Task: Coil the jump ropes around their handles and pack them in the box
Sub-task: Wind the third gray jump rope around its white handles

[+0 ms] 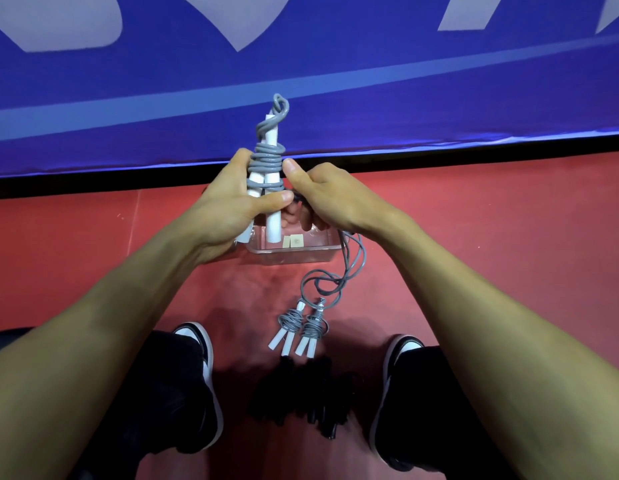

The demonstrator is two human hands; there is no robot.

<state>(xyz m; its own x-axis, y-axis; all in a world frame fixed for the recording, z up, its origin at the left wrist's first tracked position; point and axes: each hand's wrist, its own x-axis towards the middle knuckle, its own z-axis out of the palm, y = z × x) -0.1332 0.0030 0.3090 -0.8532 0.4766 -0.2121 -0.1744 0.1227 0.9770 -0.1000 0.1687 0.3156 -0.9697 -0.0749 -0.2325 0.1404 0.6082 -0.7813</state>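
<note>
My left hand [228,202] grips a pair of white handles [272,216] held upright, with grey rope [266,161] coiled around their upper half. My right hand [321,192] pinches the same grey rope just right of the handles; its loose tail [349,268] hangs down to the floor. A clear plastic box [294,252] sits on the red floor right below both hands. Two wound grey ropes with white handles [299,329] lie on the floor nearer to me. A pile of black ropes [301,393] lies between my feet.
A blue banner [370,81] with pale lettering stands along the far side, a black strip at its base. My two black-and-white shoes [200,379] flank the rope piles on the red floor [474,237].
</note>
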